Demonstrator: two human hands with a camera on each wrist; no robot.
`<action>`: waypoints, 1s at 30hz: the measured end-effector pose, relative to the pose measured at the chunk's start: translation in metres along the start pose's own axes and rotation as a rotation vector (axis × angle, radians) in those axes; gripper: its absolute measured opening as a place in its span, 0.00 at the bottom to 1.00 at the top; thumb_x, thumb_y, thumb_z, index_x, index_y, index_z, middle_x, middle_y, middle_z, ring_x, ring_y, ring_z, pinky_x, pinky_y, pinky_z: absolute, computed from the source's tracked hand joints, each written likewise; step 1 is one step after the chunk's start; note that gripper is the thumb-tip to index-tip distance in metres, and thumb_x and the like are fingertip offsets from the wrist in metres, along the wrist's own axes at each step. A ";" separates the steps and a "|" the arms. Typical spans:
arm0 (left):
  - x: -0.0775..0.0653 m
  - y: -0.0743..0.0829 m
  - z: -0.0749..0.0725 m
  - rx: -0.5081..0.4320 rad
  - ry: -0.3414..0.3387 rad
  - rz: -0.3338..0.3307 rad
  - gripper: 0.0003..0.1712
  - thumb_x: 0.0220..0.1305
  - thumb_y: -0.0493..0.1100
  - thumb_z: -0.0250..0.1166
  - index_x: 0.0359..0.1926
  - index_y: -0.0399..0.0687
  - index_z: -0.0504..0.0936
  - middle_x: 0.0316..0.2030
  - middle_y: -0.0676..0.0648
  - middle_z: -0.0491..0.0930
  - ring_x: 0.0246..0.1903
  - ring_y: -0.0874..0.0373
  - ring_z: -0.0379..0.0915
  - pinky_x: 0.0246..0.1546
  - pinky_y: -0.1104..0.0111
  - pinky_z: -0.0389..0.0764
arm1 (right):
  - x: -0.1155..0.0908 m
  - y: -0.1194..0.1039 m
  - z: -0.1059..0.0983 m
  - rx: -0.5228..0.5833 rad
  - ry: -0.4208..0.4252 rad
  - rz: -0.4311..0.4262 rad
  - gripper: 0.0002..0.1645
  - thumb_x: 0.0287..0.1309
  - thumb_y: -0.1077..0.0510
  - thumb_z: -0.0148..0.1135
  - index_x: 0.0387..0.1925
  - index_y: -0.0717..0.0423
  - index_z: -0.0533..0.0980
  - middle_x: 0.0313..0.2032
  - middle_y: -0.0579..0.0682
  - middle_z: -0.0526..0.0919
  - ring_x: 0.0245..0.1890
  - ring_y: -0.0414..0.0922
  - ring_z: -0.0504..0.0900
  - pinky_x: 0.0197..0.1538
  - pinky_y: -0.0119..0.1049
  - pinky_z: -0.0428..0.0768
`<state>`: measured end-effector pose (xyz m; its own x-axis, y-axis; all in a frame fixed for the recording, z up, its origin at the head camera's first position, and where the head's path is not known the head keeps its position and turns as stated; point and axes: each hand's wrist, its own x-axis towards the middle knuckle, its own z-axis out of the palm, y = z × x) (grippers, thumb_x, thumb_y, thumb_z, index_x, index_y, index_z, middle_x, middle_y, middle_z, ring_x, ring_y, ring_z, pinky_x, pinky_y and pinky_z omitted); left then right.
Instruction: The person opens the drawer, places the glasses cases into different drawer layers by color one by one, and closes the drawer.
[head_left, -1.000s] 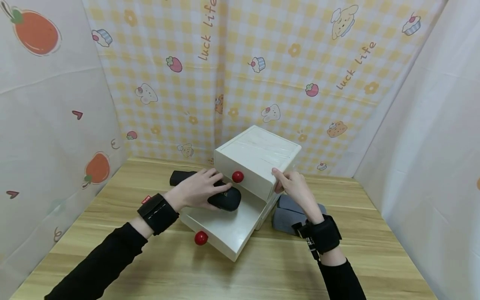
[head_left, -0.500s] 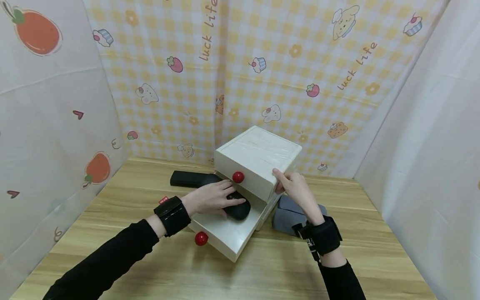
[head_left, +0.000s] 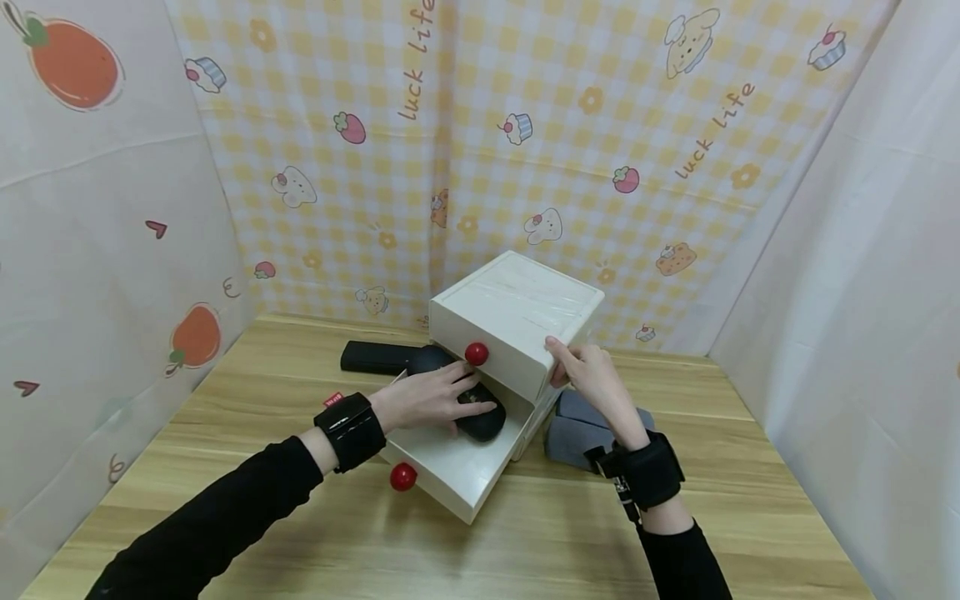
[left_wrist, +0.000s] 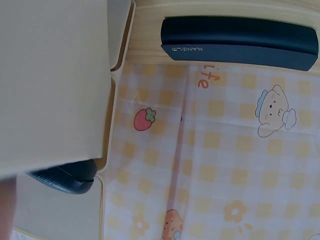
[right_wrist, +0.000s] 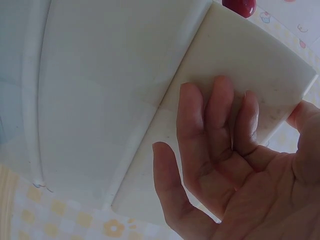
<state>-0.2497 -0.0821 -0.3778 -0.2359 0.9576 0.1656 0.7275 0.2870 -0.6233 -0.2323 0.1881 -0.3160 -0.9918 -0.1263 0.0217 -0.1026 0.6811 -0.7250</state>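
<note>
A small white two-drawer cabinet (head_left: 517, 287) stands at an angle on the table. Its lower drawer (head_left: 457, 471) is pulled out, with a red knob (head_left: 402, 477) on its front. My left hand (head_left: 431, 398) grips a black rounded case (head_left: 483, 423) from above, over that drawer. In the left wrist view, only the ribbed end of the black case (left_wrist: 70, 177) shows beneath the cabinet's overhang. At the cabinet's right front corner, my right hand (head_left: 588, 375) holds on, thumb at the upper edge. The right wrist view shows its bent fingers (right_wrist: 191, 112) along the white side.
A long black case (head_left: 375, 357) lies behind the left hand, near the back curtain. Beside the cabinet on the right is a grey case (head_left: 573, 429), partly behind the right wrist. A small red tag (head_left: 333, 399) shows past the left wrist strap.
My left hand has moved right and slightly down with the black rounded case, further over the open lower drawer. The right hand and the cabinet have stayed put.
</note>
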 end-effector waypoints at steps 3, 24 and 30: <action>0.000 0.001 0.000 -0.043 -0.017 0.008 0.34 0.58 0.65 0.54 0.64 0.64 0.68 0.58 0.44 0.76 0.61 0.48 0.70 0.59 0.64 0.74 | 0.000 0.000 0.000 0.001 -0.005 -0.003 0.38 0.66 0.33 0.43 0.23 0.60 0.80 0.29 0.55 0.86 0.33 0.44 0.83 0.48 0.43 0.77; -0.010 -0.014 0.000 -0.230 0.040 -0.218 0.25 0.60 0.57 0.63 0.57 0.56 0.77 0.51 0.50 0.79 0.52 0.56 0.76 0.52 0.63 0.78 | 0.000 -0.001 0.000 -0.002 -0.003 0.003 0.38 0.67 0.34 0.43 0.23 0.59 0.80 0.28 0.55 0.86 0.32 0.44 0.83 0.46 0.41 0.78; -0.022 -0.022 -0.003 -0.253 0.104 -0.252 0.20 0.60 0.53 0.64 0.51 0.51 0.80 0.48 0.50 0.82 0.50 0.56 0.77 0.50 0.63 0.79 | 0.000 -0.001 0.000 -0.005 0.001 0.003 0.38 0.67 0.33 0.43 0.23 0.59 0.80 0.28 0.54 0.86 0.32 0.44 0.83 0.46 0.41 0.77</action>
<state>-0.2587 -0.1095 -0.3654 -0.3710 0.8498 0.3744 0.7942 0.4993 -0.3463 -0.2318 0.1877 -0.3153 -0.9921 -0.1235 0.0200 -0.0998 0.6852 -0.7215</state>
